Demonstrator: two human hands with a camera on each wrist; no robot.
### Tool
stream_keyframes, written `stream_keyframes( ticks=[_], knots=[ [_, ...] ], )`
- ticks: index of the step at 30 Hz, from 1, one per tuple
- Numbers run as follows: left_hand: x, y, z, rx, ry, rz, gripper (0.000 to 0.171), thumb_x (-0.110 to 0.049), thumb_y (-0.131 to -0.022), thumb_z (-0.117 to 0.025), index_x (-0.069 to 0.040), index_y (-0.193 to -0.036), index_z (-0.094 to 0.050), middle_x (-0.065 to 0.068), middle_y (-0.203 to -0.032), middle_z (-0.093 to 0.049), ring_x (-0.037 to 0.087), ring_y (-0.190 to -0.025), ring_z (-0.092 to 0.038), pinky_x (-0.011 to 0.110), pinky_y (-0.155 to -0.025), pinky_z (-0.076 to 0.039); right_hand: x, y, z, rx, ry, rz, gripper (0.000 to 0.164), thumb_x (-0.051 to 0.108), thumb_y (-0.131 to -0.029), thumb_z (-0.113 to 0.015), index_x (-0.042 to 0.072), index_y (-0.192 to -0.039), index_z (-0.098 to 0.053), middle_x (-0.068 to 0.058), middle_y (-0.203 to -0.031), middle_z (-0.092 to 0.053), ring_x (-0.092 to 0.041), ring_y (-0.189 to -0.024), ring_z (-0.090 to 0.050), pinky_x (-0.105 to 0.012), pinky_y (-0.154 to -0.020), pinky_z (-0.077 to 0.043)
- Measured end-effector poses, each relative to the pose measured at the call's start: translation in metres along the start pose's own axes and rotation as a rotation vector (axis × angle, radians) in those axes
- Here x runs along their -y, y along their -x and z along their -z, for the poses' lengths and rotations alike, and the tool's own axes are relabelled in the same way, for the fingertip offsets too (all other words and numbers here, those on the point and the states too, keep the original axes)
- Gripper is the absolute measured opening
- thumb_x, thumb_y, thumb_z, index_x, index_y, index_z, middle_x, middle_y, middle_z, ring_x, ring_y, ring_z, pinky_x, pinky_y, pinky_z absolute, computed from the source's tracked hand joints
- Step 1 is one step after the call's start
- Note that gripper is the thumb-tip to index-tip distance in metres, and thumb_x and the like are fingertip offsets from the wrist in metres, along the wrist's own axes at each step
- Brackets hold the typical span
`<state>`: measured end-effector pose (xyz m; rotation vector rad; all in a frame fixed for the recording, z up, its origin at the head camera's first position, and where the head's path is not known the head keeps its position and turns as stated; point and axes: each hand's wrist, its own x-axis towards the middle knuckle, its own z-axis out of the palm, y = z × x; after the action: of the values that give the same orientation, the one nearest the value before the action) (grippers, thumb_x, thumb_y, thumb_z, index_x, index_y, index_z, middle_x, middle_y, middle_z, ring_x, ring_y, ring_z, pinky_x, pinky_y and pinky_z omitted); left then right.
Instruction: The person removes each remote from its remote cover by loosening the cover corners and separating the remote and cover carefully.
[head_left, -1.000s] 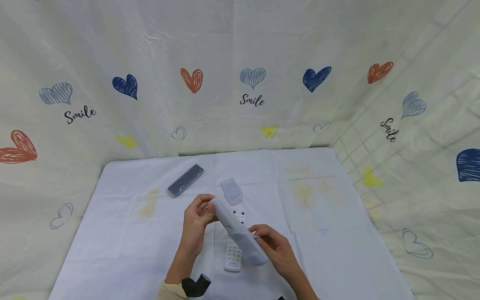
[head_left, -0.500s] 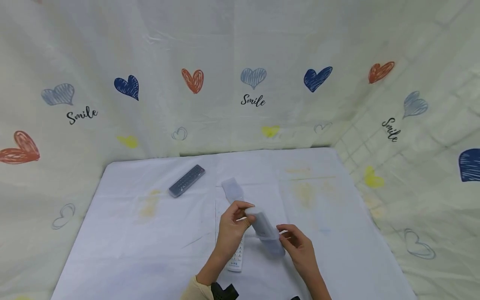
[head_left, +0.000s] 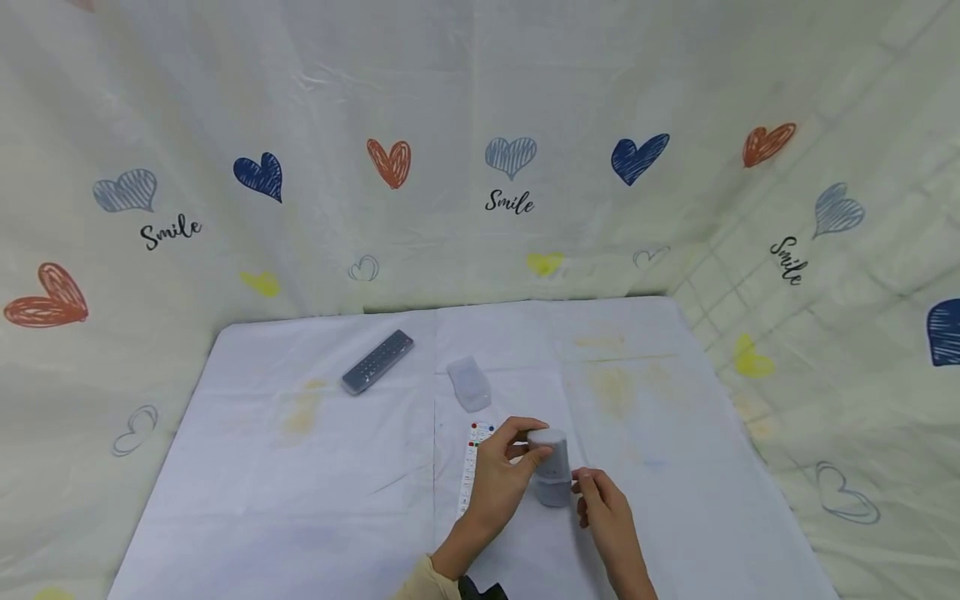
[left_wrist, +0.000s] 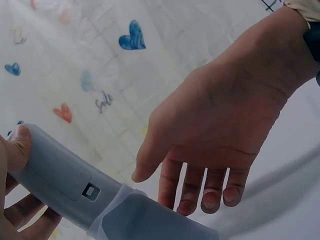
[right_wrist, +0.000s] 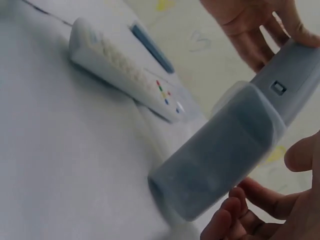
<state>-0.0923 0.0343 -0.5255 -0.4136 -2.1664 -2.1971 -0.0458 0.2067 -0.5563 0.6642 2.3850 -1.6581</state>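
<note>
My left hand (head_left: 501,475) holds a grey remote control (head_left: 551,454) by its upper end, thumb on one face and fingers behind. The remote stands tilted, its back with a small latch showing in the left wrist view. Around its lower half sits a translucent plastic sleeve (right_wrist: 215,160), whose mouth shows at about mid-length. Beside the sleeve is my right hand (head_left: 609,512), fingertips right at its edge; the thumb stands apart in the right wrist view (right_wrist: 300,155). A white remote control (head_left: 468,475) with coloured buttons lies left of these, partly hidden by my left hand.
A dark grey remote control (head_left: 377,362) lies toward the back left of the white-covered table (head_left: 247,467). Another translucent sleeve (head_left: 469,385) lies flat behind the white remote. A curtain (head_left: 442,75) printed with hearts hangs behind the table.
Both hands have moved right with the grey remote and its sleeve, which turned from a slant toward upright. The right fingers have let go of the sleeve's edge.
</note>
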Motion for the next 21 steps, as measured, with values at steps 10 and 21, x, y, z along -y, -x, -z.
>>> stream_keyframes(
  ticks=[10, 21],
  knots=[
    [-0.004, 0.002, -0.004, 0.207, -0.069, -0.023, 0.047, -0.01, -0.106, -0.056, -0.03, -0.149, -0.058, -0.007, -0.149, -0.062, 0.013, -0.139, -0.058, 0.033, -0.11, -0.052, 0.015, 0.006, 0.017, 0.113, -0.127, -0.139, 0.046, 0.039, -0.112, -0.045, -0.002, -0.106, -0.064, -0.005, -0.099, -0.058, -0.015, -0.076, -0.054, -0.03, -0.065, -0.051],
    [0.01, 0.009, -0.005, 0.124, -0.084, 0.206, 0.035, -0.014, -0.109, -0.052, -0.02, -0.142, -0.062, 0.003, -0.127, -0.073, 0.016, -0.119, -0.067, 0.026, -0.099, -0.054, 0.015, 0.006, 0.021, 0.107, -0.209, -0.177, 0.038, 0.035, -0.111, -0.049, 0.0, -0.108, -0.065, -0.002, -0.095, -0.059, -0.014, -0.077, -0.056, -0.029, -0.068, -0.052]
  ],
)
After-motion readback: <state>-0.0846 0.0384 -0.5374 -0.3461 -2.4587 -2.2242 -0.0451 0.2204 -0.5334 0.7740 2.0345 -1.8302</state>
